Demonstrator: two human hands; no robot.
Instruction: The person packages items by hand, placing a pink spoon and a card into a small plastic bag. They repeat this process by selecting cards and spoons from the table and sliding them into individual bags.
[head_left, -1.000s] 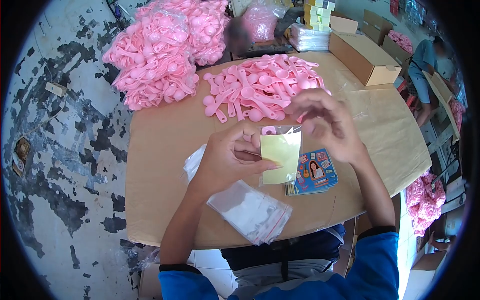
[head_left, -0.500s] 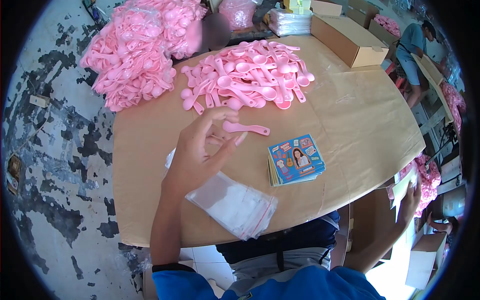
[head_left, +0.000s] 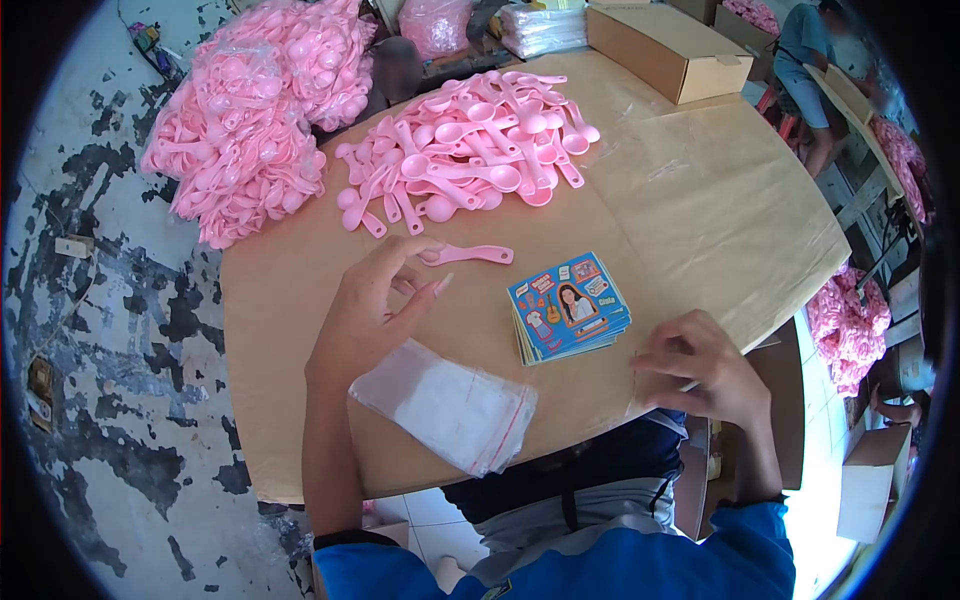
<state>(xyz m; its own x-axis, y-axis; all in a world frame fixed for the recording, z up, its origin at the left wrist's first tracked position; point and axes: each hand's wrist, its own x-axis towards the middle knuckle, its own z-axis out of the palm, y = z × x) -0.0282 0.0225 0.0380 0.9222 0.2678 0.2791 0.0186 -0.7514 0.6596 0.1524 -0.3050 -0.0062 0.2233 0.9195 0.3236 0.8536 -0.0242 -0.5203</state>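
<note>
Lone spoon [head_left: 484, 254] partly hidden by left hand [head_left: 368, 297], person [head_left: 806, 45] blurred at head

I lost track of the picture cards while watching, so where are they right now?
In the head view, the stack of picture cards sits right of centre on the brown-covered table, between the bag stack and the right hand.

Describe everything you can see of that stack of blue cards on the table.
The stack of cards lies flat on the brown-covered table, turned at a slight angle. Its glossy-looking blue top shows a long-haired person's portrait, a guitar, a T-shirt and other small pictures; most lettering is too small to read. The cards look like thin printed paper or card, loosely squared, with pale edges showing unevenly below. No hand touches it; the right hand is nearby, off its right side.
</note>
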